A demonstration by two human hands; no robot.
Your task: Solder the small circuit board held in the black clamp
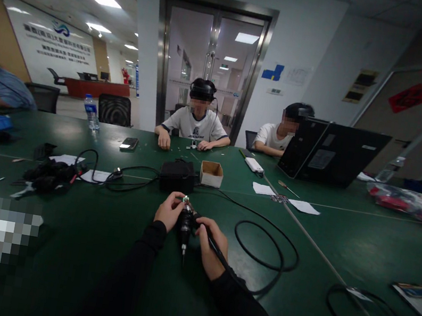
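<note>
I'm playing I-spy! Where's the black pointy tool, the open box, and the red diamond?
Black pointy tool [186, 223], head view: its dark barrel.
Open box [211, 180], head view: its front wall.
Red diamond [408, 98], head view: its middle.

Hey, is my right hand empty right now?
No, the right hand holds a slim black handle that slants up toward the left hand.

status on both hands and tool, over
Left hand at far end of metal-tipped black tool. Right hand holding black corded handle. Black box, small open carton just beyond hands.

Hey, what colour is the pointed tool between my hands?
The tool is mostly black, silvery at its tip; head view.
</note>
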